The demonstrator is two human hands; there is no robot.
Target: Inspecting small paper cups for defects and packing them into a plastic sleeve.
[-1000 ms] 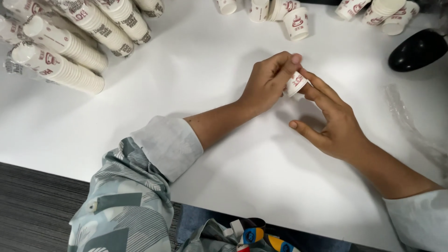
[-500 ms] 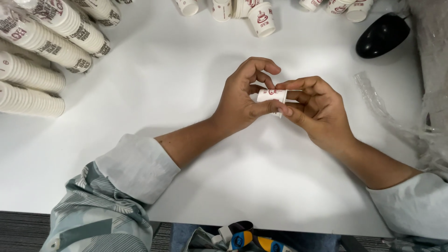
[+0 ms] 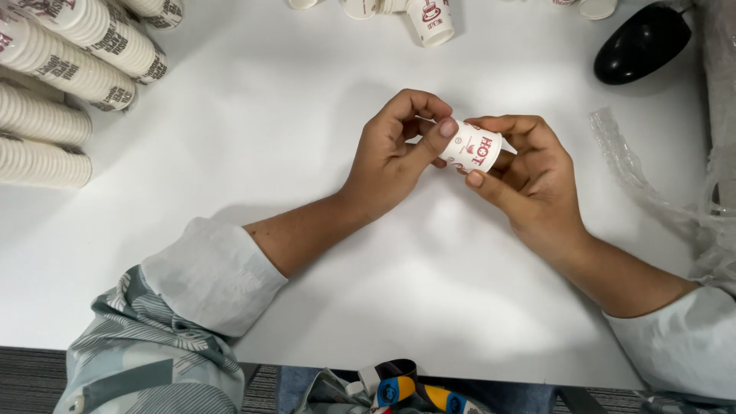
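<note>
I see my left hand and right hand pinching one small paper cup above the white table, stacked cup sleeves still waiting far left.

I see both hands meeting over a white table. My left hand and right hand pinch 1 small paper cup, tipped on its side, thumbs pressed on its wall. Stacked cups lie at the far left, loose cups along the far edge, a black mouse and clear wrap on the right.
</note>
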